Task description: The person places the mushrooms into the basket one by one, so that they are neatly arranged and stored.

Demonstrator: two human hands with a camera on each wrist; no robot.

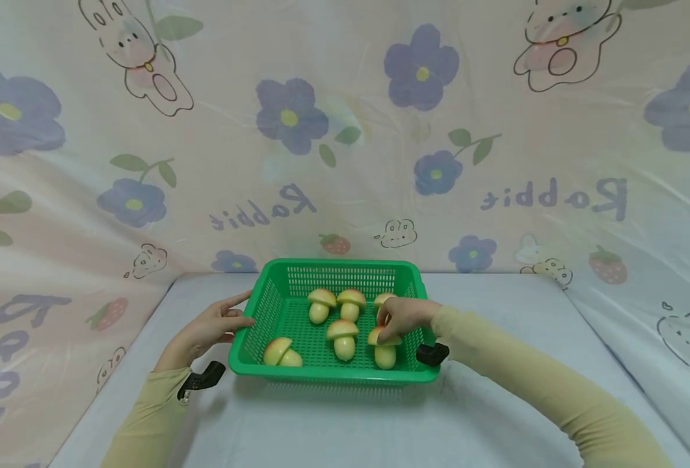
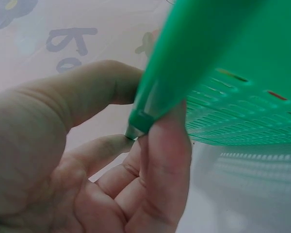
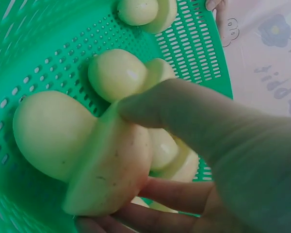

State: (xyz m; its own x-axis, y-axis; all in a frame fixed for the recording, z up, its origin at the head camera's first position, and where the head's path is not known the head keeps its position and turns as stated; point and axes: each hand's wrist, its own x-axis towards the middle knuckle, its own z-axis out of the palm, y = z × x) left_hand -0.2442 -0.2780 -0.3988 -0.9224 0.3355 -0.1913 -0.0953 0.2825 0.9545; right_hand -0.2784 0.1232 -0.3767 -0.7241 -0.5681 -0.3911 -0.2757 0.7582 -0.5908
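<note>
A green plastic basket (image 1: 333, 375) with slotted walls stands on the table. Inside lie several toy mushrooms, pale yellow with red-tinged caps, such as one mushroom (image 1: 345, 339) near the middle and another (image 1: 282, 353) tilted at the near left. My left hand (image 1: 207, 330) pinches the basket's left rim (image 2: 160, 92) between thumb and fingers. Within the basket's right side, my right hand (image 1: 406, 316) grips the cap of the front right mushroom (image 3: 111, 165), thumb on one side and fingers on the other. Behind that hand another mushroom (image 1: 384, 300) is partly hidden.
A white cloth-covered table (image 1: 514, 364) extends around the basket. Behind and at both sides hangs a pale curtain (image 1: 345, 169) printed with flowers and rabbits. Black wrist cameras sit near both cuffs.
</note>
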